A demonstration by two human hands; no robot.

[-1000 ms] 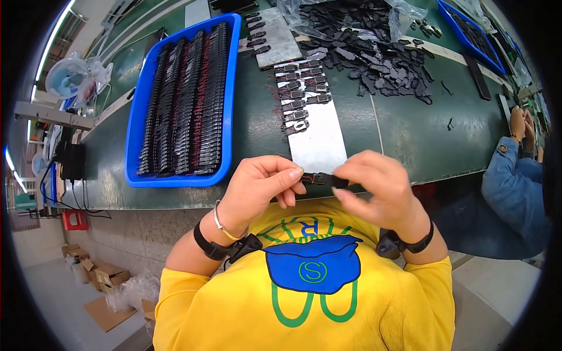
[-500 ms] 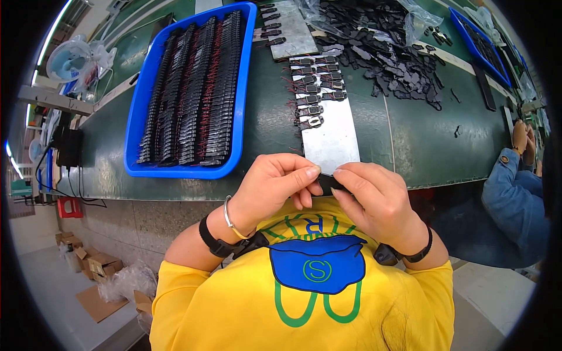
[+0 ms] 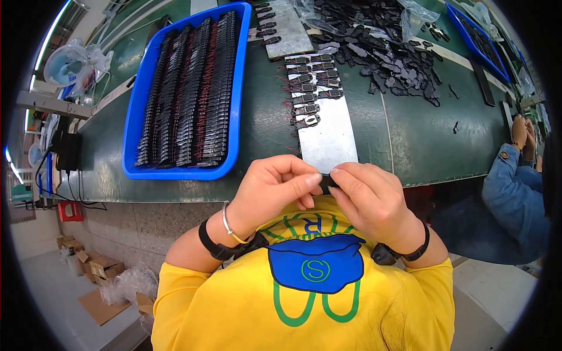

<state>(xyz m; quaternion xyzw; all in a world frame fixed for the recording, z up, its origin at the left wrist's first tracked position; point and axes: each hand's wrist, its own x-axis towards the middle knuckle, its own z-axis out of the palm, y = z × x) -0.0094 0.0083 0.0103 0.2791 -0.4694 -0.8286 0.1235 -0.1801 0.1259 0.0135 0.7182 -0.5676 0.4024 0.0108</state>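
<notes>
My left hand (image 3: 280, 186) and my right hand (image 3: 379, 193) meet at the table's near edge, thumbs and forefingers pinched. Between their fingertips shows a bit of a small dark piece (image 3: 325, 181); the fingers cover most of it, so its kind is unclear. Just beyond lies a pale metal plate (image 3: 326, 143). Its far part carries two columns of small black speaker-like parts (image 3: 305, 98) with thin red wires hanging off the left side. The part closest to me in the left column has a whitish ring-shaped face (image 3: 312, 120).
A blue tray (image 3: 236, 117) on the left holds long rows of black parts with red wires. Behind stands a second metal plate (image 3: 287, 35). Loose flat black pieces (image 3: 392, 64) form a heap at the back right. A co-worker's sleeve (image 3: 508, 181) is at far right.
Both hands stay pinched at nearly the same spot, with small finger shifts. The whole view has moved slightly. No part on the plate has visibly changed place.
</notes>
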